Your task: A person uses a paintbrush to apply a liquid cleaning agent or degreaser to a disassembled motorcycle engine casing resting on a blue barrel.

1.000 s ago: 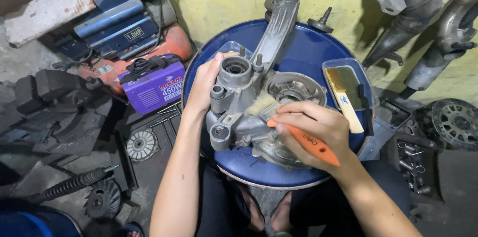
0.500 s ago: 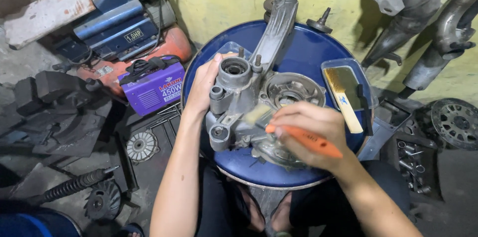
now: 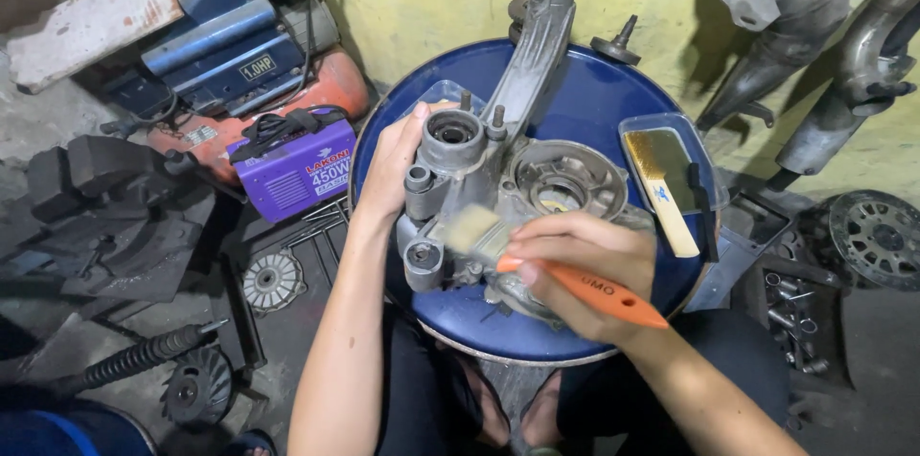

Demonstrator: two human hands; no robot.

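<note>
One grey metal engine casing (image 3: 508, 178) lies on the blue drum top (image 3: 594, 92), centre of the scene. The left hand (image 3: 391, 167) grips its left edge; the right hand (image 3: 575, 269) is closed round one orange-handled paintbrush (image 3: 537, 260) — bristles blurred, on the casing's near side. A second brush (image 3: 661, 190), wooden-handled, rests in one clear tray (image 3: 704, 159) to the right.

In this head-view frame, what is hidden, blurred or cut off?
- Bristles of the orange-handled brush: motion-blurred, so contact with the grey engine casing is unclear.
- Casing's lower part: covered by the right hand.
- Left hand: its fingers curl behind the casing, grip unseen.
- Blue drum top: near rim hidden by arms.
- Finned wheel: cut by the right edge.
</note>
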